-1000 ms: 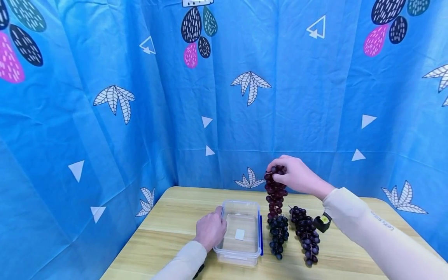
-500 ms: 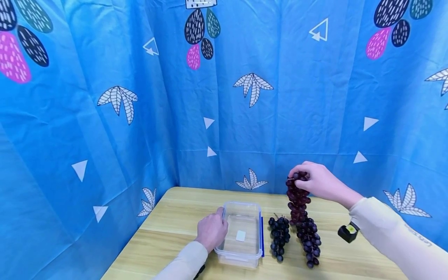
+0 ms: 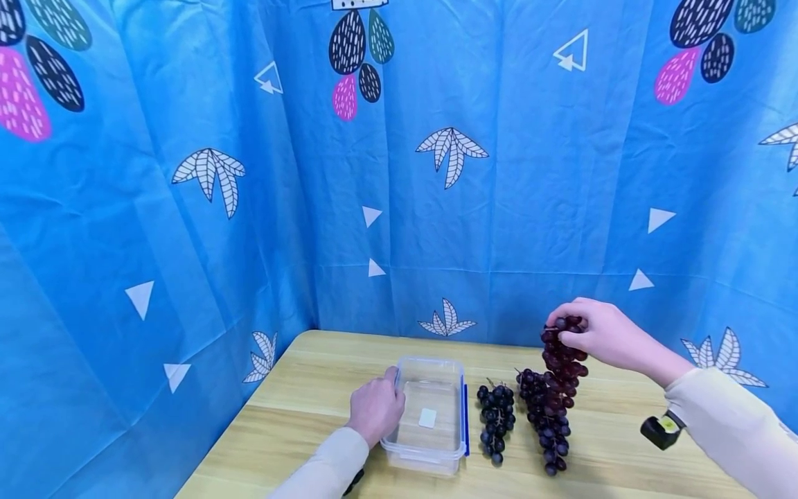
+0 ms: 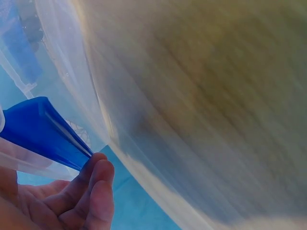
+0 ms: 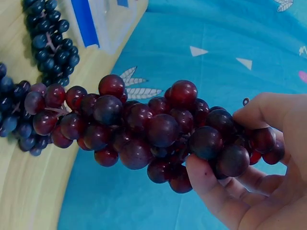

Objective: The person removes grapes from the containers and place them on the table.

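Observation:
A bunch of red grapes [image 3: 564,364] hangs from my right hand [image 3: 614,339], which pinches its top between thumb and fingers. In the right wrist view, the red grapes [image 5: 144,127] stretch leftward from the fingertips. My left hand [image 3: 377,407] holds the left side of a clear plastic food container [image 3: 430,454], which has no lid on top and a small white label inside. In the left wrist view, its curled fingers [image 4: 101,201] touch a blue locking flap [image 4: 43,129]. Dark grapes [image 3: 497,419] lie right of the container; a purple bunch [image 3: 548,436] lies partly behind the red one.
The wooden table [image 3: 299,395] has rounded far corners. A blue patterned curtain [image 3: 436,229] stands behind it and along the left. Another blue flap [image 3: 466,419] runs down the container's right side. A black wrist camera [image 3: 663,430] sits at the right sleeve.
My right hand has carried the red grapes rightward and slightly lower, from above the dark bunch to over the purple one. The left hand stays on the container.

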A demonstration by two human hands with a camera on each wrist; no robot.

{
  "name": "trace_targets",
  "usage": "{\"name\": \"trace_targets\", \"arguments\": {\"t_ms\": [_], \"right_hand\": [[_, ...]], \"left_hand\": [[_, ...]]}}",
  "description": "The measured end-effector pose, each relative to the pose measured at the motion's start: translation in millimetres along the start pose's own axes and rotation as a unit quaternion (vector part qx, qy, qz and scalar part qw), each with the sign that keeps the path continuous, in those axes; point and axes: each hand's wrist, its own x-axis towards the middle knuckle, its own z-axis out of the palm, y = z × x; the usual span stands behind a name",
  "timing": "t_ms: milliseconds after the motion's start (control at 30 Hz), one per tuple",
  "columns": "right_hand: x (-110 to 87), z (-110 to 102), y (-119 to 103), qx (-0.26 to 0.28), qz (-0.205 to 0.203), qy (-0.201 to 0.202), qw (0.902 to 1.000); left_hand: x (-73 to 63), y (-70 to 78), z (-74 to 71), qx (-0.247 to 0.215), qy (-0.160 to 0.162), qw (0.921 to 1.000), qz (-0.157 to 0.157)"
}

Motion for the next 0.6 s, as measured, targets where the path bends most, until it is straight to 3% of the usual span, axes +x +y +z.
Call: {"name": "trace_targets", "arguments": {"t_ms": [600], "right_hand": [[-40.1,0,38,-0.037,0.018,-0.035,0.9985]], "left_hand": [[1.2,-2.0,-1.6,-0.004,-0.009,0.9999,0.005]]}}
